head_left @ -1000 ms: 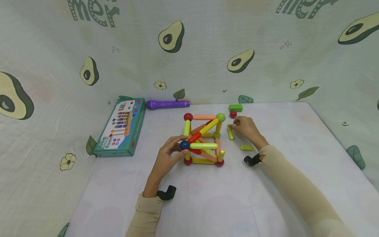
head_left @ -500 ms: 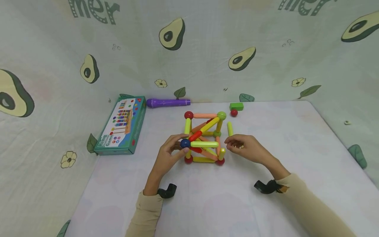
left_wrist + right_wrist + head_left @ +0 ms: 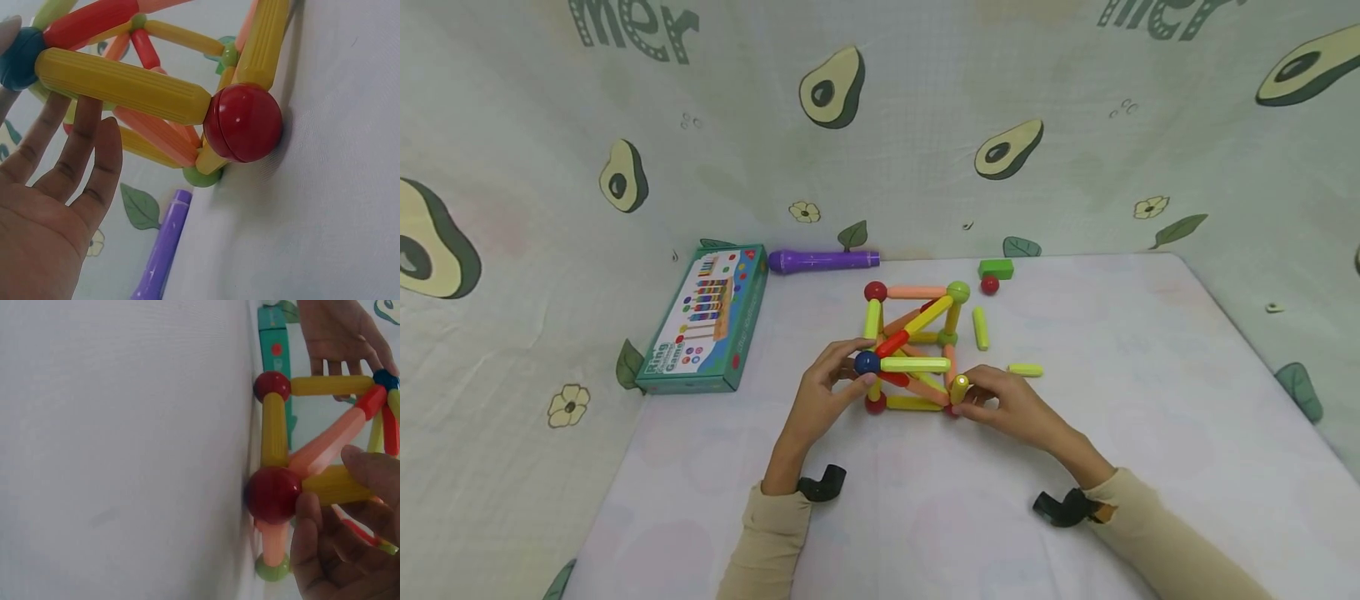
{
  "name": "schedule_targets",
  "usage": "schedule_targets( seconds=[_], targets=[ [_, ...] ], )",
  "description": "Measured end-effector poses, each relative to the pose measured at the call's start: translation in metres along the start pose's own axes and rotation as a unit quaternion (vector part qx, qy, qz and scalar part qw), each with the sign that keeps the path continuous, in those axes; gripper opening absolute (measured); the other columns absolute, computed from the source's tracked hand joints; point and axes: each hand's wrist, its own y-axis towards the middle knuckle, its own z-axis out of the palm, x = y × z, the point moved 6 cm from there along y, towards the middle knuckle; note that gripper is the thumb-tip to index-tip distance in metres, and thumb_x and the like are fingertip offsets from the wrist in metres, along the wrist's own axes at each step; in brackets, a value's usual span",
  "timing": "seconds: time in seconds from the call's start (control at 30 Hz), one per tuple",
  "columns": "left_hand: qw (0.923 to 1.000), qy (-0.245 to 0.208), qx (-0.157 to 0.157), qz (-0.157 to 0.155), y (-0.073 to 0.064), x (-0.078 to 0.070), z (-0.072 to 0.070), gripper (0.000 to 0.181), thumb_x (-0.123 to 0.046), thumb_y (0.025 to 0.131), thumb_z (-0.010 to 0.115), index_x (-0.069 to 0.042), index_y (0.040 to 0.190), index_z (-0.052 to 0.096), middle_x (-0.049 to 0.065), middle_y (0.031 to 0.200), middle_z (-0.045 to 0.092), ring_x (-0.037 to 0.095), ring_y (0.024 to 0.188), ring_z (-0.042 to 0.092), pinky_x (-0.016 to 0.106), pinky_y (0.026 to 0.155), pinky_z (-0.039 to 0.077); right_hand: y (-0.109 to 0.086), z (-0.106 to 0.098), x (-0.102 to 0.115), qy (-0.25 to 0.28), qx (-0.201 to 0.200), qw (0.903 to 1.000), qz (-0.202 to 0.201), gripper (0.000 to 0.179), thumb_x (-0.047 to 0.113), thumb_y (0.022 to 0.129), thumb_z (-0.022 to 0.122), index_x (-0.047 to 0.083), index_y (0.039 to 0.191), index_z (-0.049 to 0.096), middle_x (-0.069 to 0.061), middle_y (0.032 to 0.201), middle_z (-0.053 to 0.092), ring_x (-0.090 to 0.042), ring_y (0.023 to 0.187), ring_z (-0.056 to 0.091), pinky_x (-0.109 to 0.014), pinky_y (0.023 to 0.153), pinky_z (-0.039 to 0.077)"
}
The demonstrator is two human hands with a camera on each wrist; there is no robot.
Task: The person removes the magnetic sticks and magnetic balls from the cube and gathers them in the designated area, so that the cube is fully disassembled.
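Note:
A frame of magnetic rods and balls (image 3: 914, 403) stands on the white table. My left hand (image 3: 831, 396) pinches the dark blue ball (image 3: 867, 362) at its upper front left corner, thumb in front. A light green rod (image 3: 915, 365) sticks out rightward from that ball, its right end free. At the front right corner, my right hand (image 3: 1015, 410) holds the upright yellow rod (image 3: 959, 388) between thumb and fingers. In the right wrist view, this yellow rod (image 3: 334, 486) joins the red ball (image 3: 275, 495), which the fingertips touch or nearly touch.
Two loose yellow-green rods, one upper rod (image 3: 981, 328) and one lower rod (image 3: 1026, 370), lie right of the frame. Behind them are a loose red ball (image 3: 989, 285) and a green block (image 3: 996, 268). A purple toy microphone (image 3: 823, 261) and a game box (image 3: 706, 321) lie back left.
My right hand has left the upper loose rod, passed over the lower one and come left and forward to the upright yellow rod. The left hand stays at the blue ball.

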Motion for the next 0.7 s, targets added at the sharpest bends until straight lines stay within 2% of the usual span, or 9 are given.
schedule_targets(
  seconds=[0.17,0.33,0.6,0.7],
  targets=[
    [1.0,-0.001,0.002,-0.004,-0.0002,0.0009,0.0002,0.045,-0.011,0.096,0.069,-0.009,0.139,0.057,0.007,0.133,0.055,0.027,0.105,0.061,0.054,0.098,0.049,-0.0006,0.0035,0.0039,-0.036,-0.009,0.9993,-0.005,0.014,0.003,0.09,0.073,0.008,0.102,0.067,0.004,0.099,0.069,-0.012,0.09,0.068,-0.03,0.078,0.059],
    [0.9999,-0.005,0.0,-0.01,0.0005,0.0013,0.0012,0.047,-0.009,0.095,0.07,-0.011,0.139,0.057,0.004,0.134,0.054,0.026,0.105,0.061,0.052,0.099,0.049,-0.0018,0.0044,0.0053,-0.057,0.004,0.9981,0.021,0.009,0.005,0.095,0.068,0.006,0.103,0.066,0.002,0.098,0.068,-0.01,0.091,0.064,-0.029,0.079,0.057],
    [1.0,-0.006,0.001,-0.008,-0.0002,0.0014,0.0013,0.046,-0.01,0.095,0.07,-0.012,0.139,0.057,0.003,0.134,0.054,0.028,0.105,0.061,0.053,0.099,0.049,0.0006,0.0075,0.004,-0.087,0.001,0.9959,0.026,0.007,0.01,0.098,0.064,0.004,0.1,0.06,0.002,0.088,0.059,-0.009,0.076,0.049,-0.025,0.065,0.047],
    [1.0,-0.004,-0.002,-0.009,-0.0006,0.0014,0.0014,0.046,-0.009,0.095,0.069,-0.013,0.139,0.058,0.002,0.133,0.055,0.026,0.105,0.061,0.051,0.099,0.049,0.0003,0.0057,0.001,-0.087,-0.002,0.9951,0.047,0.008,0.011,0.098,0.064,0.006,0.099,0.058,0.001,0.085,0.057,-0.01,0.074,0.049,-0.024,0.063,0.045]
  ],
)
